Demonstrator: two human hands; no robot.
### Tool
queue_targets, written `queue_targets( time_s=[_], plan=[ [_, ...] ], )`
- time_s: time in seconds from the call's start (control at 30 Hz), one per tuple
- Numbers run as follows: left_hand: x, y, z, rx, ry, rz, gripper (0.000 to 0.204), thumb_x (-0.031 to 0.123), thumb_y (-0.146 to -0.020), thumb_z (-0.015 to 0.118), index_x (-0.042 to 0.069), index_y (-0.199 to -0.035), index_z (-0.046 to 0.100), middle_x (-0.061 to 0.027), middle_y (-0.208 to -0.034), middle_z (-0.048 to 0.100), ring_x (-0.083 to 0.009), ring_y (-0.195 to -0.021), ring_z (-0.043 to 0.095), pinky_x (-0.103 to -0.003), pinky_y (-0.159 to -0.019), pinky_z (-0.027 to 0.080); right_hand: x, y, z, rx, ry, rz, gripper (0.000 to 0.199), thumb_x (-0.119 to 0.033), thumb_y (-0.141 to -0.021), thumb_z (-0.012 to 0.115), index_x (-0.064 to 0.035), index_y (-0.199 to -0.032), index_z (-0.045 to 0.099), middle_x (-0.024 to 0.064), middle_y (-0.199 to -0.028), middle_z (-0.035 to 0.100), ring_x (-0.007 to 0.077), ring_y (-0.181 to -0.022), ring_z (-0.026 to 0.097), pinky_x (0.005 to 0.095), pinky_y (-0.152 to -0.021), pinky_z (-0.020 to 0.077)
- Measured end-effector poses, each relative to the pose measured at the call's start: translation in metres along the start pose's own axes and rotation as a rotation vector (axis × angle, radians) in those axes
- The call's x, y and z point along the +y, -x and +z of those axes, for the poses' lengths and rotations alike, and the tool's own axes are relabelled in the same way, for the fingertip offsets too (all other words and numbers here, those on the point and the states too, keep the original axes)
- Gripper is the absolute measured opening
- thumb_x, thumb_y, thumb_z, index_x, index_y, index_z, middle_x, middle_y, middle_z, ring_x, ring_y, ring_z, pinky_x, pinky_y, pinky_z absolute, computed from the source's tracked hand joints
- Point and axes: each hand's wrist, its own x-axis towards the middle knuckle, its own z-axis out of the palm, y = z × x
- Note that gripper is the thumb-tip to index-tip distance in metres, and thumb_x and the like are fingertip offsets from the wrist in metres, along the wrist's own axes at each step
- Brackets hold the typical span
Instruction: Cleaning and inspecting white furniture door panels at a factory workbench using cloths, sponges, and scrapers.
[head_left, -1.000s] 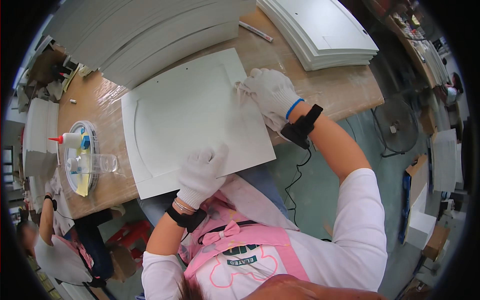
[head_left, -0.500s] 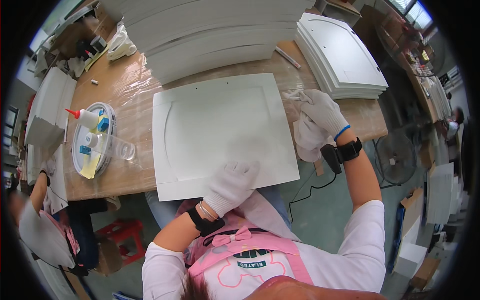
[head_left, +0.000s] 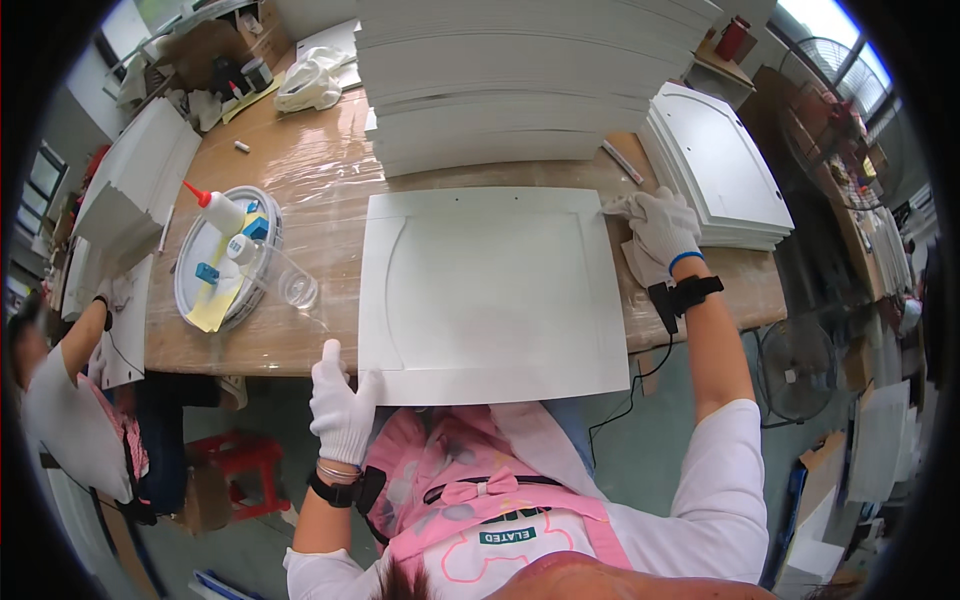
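A large white panel (head_left: pixel 500 300) lies on the table in front of me, with a shallow framed recess and a curved line along its left side. My left hand (head_left: pixel 342 405), in a white knit glove, is at the panel's near left corner. Its thumb touches the corner and one finger points up beside the edge. At the panel's right side is my gloved right hand (head_left: pixel 665 225), closed on a white cloth (head_left: pixel 648 265) that hangs below its palm. Its fingertips reach toward the panel's right edge.
A tall stack of white boards (head_left: pixel 500 100) stands behind the panel. More panels (head_left: pixel 720 170) are piled at the right. On the left, a round white lid (head_left: pixel 187 300) carries a red-tipped bottle (head_left: pixel 222 213), a clear bottle and blue blocks. A co-worker's arm (head_left: pixel 85 335) shows further left.
My left hand has moved off the panel's surface to its near left corner, and its fingers have spread. My right hand stays by the right edge with the cloth. The head view has shifted.
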Motion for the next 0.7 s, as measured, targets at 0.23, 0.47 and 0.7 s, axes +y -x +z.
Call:
queue_targets(
  time_s=[0.23, 0.47, 0.7],
  plan=[
    [-0.031, 0.01, 0.024, -0.245, 0.995, -0.279, 0.055, 0.009, -0.088, 0.067, -0.005, -0.134, 0.039, -0.0141, -0.109, 0.063, -0.017, -0.097, 0.063, -0.031, -0.083, 0.055, -0.075, 0.011, -0.001, 0.337, -0.264, -0.304, 0.041, -0.028, -0.078, 0.073, -0.0153, -0.116, 0.064, 0.0135, -0.12, 0.058, 0.036, -0.113, 0.052, 0.0458, -0.093, 0.0449],
    [-0.061, 0.05, 0.02, -0.781, 1.119, -0.148, 0.059, 0.011, -0.085, 0.067, -0.004, -0.136, 0.041, -0.0116, -0.125, 0.058, -0.0191, -0.114, 0.059, -0.034, -0.097, 0.049, -0.119, 0.036, 0.001, 0.12, -0.187, -0.58, 0.032, -0.027, -0.086, 0.065, -0.0178, -0.117, 0.067, 0.0144, -0.124, 0.06, 0.0338, -0.114, 0.054, 0.0438, -0.093, 0.048],
    [-0.088, 0.047, 0.05, -0.795, 1.197, -0.361, 0.041, 0.019, -0.093, 0.062, -0.003, -0.127, 0.053, -0.0079, -0.114, 0.064, -0.0152, -0.1, 0.062, -0.03, -0.086, 0.052, -0.177, -0.016, -0.045, -0.54, -1.134, -0.329, 0.031, -0.033, -0.089, 0.059, -0.0127, -0.11, 0.07, 0.0144, -0.097, 0.07, 0.0327, -0.087, 0.066, 0.0442, -0.081, 0.0522]
  ],
)
